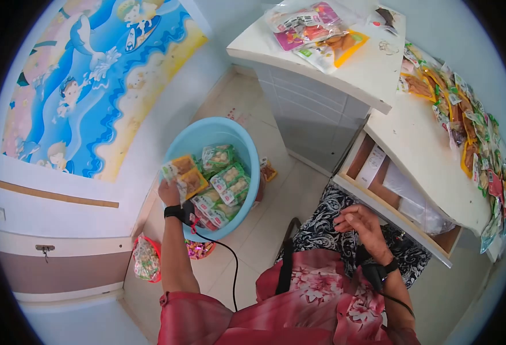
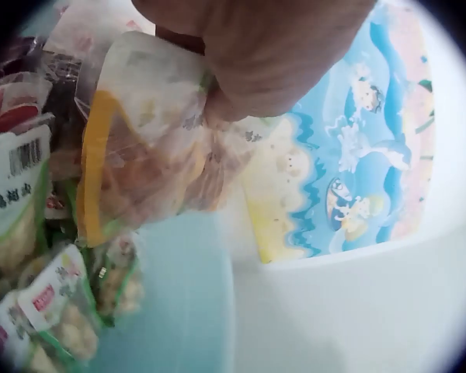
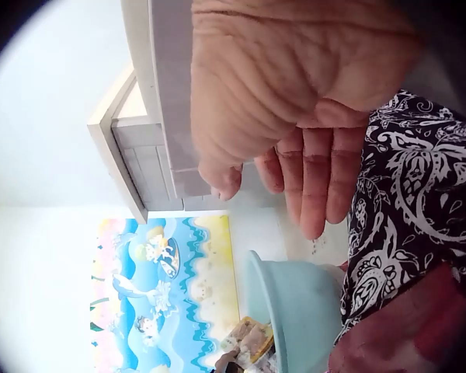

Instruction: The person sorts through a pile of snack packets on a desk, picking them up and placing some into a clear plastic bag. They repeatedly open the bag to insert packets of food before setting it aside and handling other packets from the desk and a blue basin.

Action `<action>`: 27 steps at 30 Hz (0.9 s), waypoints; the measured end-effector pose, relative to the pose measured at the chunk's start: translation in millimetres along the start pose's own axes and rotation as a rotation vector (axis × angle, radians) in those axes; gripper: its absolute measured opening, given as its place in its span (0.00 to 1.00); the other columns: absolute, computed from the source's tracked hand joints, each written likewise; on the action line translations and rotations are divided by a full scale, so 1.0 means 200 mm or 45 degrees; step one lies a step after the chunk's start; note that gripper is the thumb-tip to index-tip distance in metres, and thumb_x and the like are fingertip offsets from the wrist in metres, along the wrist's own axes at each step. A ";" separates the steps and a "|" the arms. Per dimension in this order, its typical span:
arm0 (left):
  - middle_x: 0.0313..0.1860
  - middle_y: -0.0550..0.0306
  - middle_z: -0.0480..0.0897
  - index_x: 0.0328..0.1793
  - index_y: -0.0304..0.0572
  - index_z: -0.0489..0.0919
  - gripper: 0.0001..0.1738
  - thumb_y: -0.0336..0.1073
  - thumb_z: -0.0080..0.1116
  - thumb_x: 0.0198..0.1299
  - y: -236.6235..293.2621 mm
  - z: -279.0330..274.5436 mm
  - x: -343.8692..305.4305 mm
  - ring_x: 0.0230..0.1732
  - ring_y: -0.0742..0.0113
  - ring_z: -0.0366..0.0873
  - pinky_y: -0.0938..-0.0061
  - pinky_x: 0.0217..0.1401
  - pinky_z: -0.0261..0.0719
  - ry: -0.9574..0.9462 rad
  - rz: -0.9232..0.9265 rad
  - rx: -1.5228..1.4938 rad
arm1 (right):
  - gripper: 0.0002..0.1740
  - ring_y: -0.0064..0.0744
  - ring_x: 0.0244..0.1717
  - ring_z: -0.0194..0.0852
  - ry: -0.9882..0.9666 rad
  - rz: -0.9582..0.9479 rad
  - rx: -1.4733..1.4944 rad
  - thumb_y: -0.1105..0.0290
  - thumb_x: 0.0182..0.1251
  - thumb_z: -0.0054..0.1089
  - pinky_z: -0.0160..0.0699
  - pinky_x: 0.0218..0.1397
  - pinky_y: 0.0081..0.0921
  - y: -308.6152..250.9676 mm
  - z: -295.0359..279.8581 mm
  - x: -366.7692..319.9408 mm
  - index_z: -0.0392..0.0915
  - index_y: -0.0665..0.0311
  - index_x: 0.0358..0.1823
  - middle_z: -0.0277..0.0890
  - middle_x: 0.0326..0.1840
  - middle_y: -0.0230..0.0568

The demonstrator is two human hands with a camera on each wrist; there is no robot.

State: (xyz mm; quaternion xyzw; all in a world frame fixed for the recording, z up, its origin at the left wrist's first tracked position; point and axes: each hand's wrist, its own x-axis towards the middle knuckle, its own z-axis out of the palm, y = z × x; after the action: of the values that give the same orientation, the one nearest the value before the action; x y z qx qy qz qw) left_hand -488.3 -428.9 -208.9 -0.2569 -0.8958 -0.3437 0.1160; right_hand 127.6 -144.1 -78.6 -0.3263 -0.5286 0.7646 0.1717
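Over the blue tub [image 1: 242,141], my left hand [image 1: 170,192] grips a snack packet with a yellow edge [image 1: 189,177] by its side. The left wrist view shows that clear-fronted packet [image 2: 144,148] hanging from the fingers, brownish food inside. Beneath it in the tub lie several green-edged snack packets [image 1: 230,184], with some red ones [image 1: 207,215] lower down. My right hand [image 1: 361,225] is held above the lap, nothing in it; its fingers [image 3: 314,179] extend loosely in the right wrist view.
An open drawer [image 1: 379,190] with plastic bags juts out at the right. Many snack packets [image 1: 465,126] line the desk [image 1: 422,144]; more packets [image 1: 316,34] lie on the cabinet top. A red bag of small items [image 1: 147,259] stands on the floor beside a basket of wrapped sweets [image 1: 198,249].
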 end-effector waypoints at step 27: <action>0.66 0.33 0.76 0.73 0.28 0.72 0.33 0.40 0.62 0.66 0.64 -0.10 -0.19 0.65 0.34 0.77 0.50 0.64 0.79 0.053 0.040 0.595 | 0.11 0.26 0.38 0.88 -0.139 -0.245 -0.166 0.66 0.79 0.61 0.85 0.42 0.28 0.11 0.11 -0.12 0.78 0.67 0.50 0.85 0.40 0.39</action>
State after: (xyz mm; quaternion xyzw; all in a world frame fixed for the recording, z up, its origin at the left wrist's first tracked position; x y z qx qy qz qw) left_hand -386.0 -376.3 -137.2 -0.2300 -0.9443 -0.1304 0.1961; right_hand 131.6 -182.2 -86.2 -0.2424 -0.6146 0.7252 0.1937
